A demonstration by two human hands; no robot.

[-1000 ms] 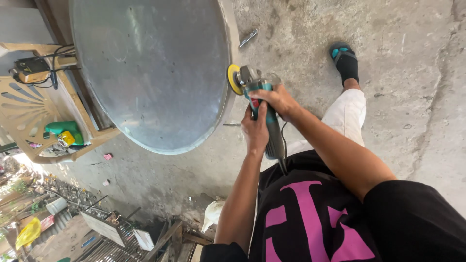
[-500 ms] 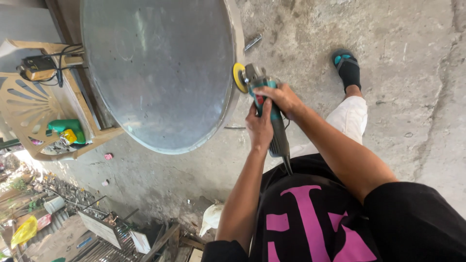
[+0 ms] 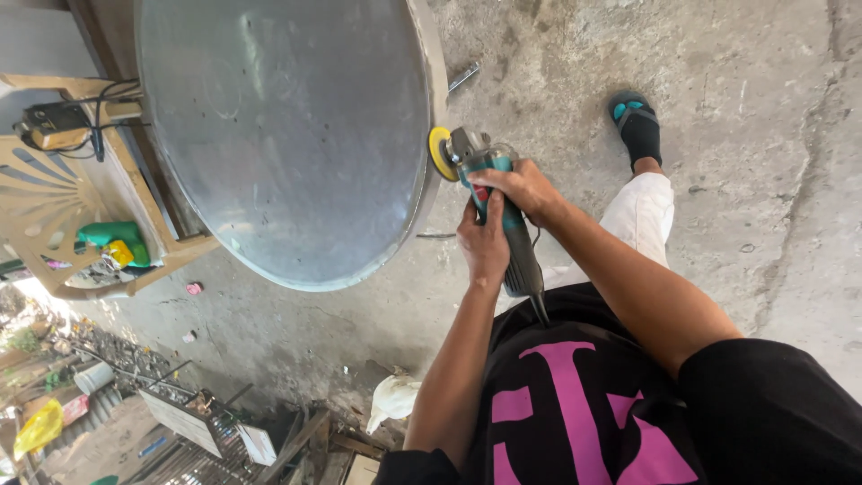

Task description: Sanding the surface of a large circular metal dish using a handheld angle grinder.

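Note:
A large round metal dish [image 3: 287, 135] stands tilted on its edge against a wooden frame. Both my hands hold a teal angle grinder [image 3: 503, 216]. Its yellow disc [image 3: 440, 153] sits against the dish's right rim. My right hand [image 3: 521, 187] wraps the grinder's body just behind the head. My left hand [image 3: 483, 242] grips the handle lower down, near the black cord end.
A wooden bench [image 3: 126, 180] to the left carries a green tool [image 3: 112, 235] and a small box with cables [image 3: 54, 121]. The floor is rough concrete [image 3: 763, 135]. My foot in a black and teal sandal [image 3: 637, 126] rests ahead. A white rag [image 3: 391, 400] lies below.
The view has shifted slightly, so the dish sits further right in frame. The grinder's disc stays at the dish's right rim and both hands keep their grip.

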